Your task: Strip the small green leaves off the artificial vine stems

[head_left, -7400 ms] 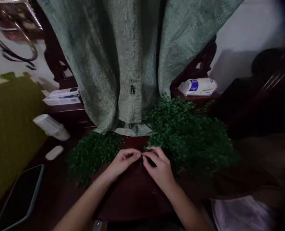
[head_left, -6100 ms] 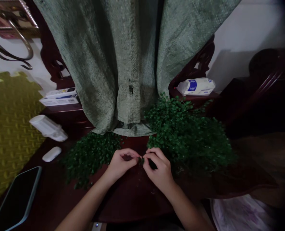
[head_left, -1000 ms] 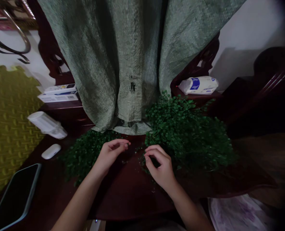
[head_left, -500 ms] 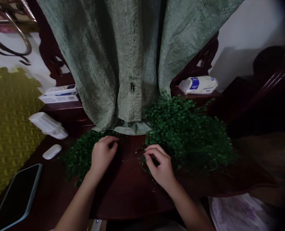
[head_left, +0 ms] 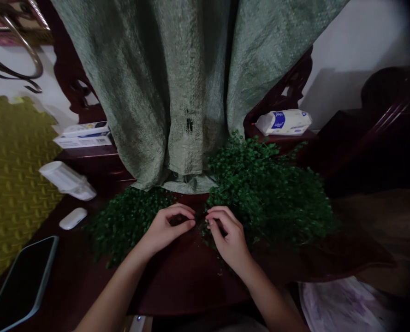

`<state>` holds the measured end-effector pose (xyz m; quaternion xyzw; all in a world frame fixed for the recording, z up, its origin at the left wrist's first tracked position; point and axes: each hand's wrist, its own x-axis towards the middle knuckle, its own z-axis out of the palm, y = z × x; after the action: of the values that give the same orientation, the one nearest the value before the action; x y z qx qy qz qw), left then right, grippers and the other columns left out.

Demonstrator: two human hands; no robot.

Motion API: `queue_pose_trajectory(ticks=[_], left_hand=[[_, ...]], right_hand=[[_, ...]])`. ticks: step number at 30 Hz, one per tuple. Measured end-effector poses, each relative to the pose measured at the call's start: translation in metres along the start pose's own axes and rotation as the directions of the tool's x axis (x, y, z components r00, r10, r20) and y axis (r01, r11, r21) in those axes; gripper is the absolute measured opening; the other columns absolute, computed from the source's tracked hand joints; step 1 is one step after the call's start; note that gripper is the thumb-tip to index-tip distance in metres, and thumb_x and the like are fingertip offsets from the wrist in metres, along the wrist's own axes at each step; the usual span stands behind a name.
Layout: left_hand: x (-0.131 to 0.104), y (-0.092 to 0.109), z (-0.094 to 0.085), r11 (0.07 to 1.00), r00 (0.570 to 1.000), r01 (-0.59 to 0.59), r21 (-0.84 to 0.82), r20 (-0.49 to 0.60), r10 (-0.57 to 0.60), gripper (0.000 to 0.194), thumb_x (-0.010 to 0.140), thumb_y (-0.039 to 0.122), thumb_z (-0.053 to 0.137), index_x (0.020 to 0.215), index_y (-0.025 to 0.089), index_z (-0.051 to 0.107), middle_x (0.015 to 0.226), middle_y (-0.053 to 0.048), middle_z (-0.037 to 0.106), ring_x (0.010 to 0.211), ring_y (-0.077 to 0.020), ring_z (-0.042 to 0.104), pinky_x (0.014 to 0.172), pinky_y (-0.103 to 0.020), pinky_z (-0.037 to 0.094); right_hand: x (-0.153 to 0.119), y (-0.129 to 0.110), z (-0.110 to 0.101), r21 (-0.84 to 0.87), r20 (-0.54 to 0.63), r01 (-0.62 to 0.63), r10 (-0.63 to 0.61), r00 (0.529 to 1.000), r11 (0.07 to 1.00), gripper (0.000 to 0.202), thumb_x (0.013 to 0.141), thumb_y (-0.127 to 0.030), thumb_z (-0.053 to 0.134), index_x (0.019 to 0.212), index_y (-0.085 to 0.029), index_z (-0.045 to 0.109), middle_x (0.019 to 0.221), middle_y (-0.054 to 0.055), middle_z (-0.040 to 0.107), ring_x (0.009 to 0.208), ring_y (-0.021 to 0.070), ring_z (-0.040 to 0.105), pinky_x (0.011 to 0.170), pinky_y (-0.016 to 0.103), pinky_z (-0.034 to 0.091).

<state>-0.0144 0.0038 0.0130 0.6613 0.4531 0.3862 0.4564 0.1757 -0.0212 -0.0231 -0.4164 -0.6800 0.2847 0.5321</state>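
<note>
One grey-green woven cloth (head_left: 187, 87) hangs at the back of a dark red worktop (head_left: 184, 286), which carries a large heap of green sprigs (head_left: 274, 198) at right and a smaller heap of greens (head_left: 125, 221) at left. Between the heaps: left hand (head_left: 163, 228), thumb and fingertips slightly parted; right hand (head_left: 234, 240), apart from the left, fingertips drawn close at the large heap's edge, any grip on a sprig too small to tell. One small white case (head_left: 73, 218) lies left of the smaller heap.

left hand (head_left: 166, 227) curved and gaping, right hand (head_left: 233, 237) pinched, forearms (head_left: 116, 288) slanting inward
</note>
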Motion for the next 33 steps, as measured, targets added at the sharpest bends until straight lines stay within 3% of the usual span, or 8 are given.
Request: queue_pose_trajectory(ticks=[3,9,15,21,27,33], left_hand=[[-0.002,-0.002,0.014,0.999,0.999,-0.028,0.038,0.039,0.027,0.011,0.075,0.026,0.071,0.081,0.016,0.072,0.094,-0.009,0.069,0.092,-0.0217,0.065,0.082,-0.031,0.049],[-0.005,-0.010,0.030,0.990,0.992,0.122,-0.069,0.033,-0.120,0.020,0.077,0.028,0.066,0.092,0.015,0.064,0.084,-0.005,0.067,0.077,-0.0173,0.063,0.068,-0.026,0.049],[-0.003,-0.007,0.030,0.938,0.964,0.262,-0.228,0.017,-0.265,0.018,0.067,0.024,0.072,0.081,0.013,0.066,0.077,-0.002,0.065,0.075,-0.0149,0.060,0.070,-0.024,0.046],[-0.003,0.000,0.027,0.886,0.934,0.317,-0.338,-0.050,-0.353,0.018,0.065,0.025,0.073,0.075,0.014,0.064,0.075,0.001,0.061,0.070,-0.0111,0.053,0.063,-0.020,0.041],[-0.004,0.008,0.021,0.795,0.880,0.470,-0.385,0.140,-0.453,0.018,0.065,0.028,0.073,0.068,0.014,0.063,0.058,0.003,0.054,0.057,-0.0088,0.047,0.050,-0.018,0.031],[-0.005,0.003,0.022,0.770,0.866,0.487,-0.412,0.117,-0.486,0.011,0.063,0.022,0.070,0.068,0.014,0.065,0.062,0.001,0.061,0.062,-0.0094,0.052,0.056,-0.018,0.035]], right_hand=[[-0.001,0.001,0.001,0.028,0.015,-0.015,0.014,1.000,0.999,0.017,0.092,-0.014,0.048,0.097,-0.022,0.062,0.109,0.009,0.058,0.093,0.0188,0.062,0.075,0.031,0.058],[-0.001,-0.003,0.000,0.032,0.003,-0.016,0.016,1.000,0.999,0.018,0.089,-0.012,0.049,0.097,-0.021,0.062,0.108,0.010,0.059,0.099,0.0204,0.061,0.075,0.031,0.058],[-0.002,-0.008,0.000,0.020,0.055,-0.030,0.028,0.998,0.999,0.030,0.081,-0.007,0.052,0.107,-0.022,0.056,0.125,0.011,0.052,0.105,0.0200,0.060,0.076,0.030,0.057],[-0.001,-0.008,0.002,-0.069,0.045,0.043,-0.040,0.998,0.997,0.012,0.079,-0.010,0.059,0.083,-0.021,0.055,0.118,0.010,0.054,0.101,0.0210,0.062,0.087,0.036,0.053],[0.000,-0.010,0.002,-0.107,0.050,0.081,-0.076,0.996,0.991,0.011,0.078,-0.015,0.065,0.085,-0.020,0.059,0.112,0.009,0.057,0.093,0.0189,0.063,0.084,0.034,0.052],[0.000,-0.011,0.003,-0.138,0.086,0.082,-0.071,0.994,0.987,0.015,0.073,-0.008,0.060,0.083,-0.019,0.060,0.111,0.009,0.057,0.094,0.0183,0.061,0.083,0.031,0.052]])
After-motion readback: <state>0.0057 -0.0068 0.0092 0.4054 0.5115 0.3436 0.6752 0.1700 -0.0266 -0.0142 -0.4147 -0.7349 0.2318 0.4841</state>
